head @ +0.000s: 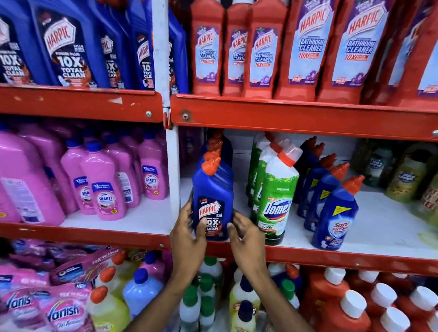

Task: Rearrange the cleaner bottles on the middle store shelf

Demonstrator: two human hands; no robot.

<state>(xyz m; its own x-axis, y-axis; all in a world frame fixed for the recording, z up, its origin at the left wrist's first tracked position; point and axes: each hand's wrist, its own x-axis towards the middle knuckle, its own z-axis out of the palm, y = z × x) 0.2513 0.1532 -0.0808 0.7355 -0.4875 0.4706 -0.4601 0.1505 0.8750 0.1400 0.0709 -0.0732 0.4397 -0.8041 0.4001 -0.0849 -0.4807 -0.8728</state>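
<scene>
Nearest the camera, two bare forearms reached up past the lower shelf's bottles to the front edge of the middle shelf (309,257). The left hand (188,234) wrapped the left side of the front blue Harpic bottle (212,200), thumb lying across the lower label. The right hand (247,235) was open, fingers spread, its fingertips touching the bottle's right side near the base. The bottle stood upright at the shelf's front edge, just right of the white upright post (173,168), heading a row of like blue bottles with orange caps running toward the back. Beside it to the right stood the green Domex bottle (276,202), also near the front edge, with more green ones behind. Further right, the blue Sani Fresh bottle (336,219) led a slanting row. Toward the shelf's right end sat yellowish bottles (404,177), blurred. Above, red Harpic bathroom cleaner bottles (304,45) lined the top shelf.
</scene>
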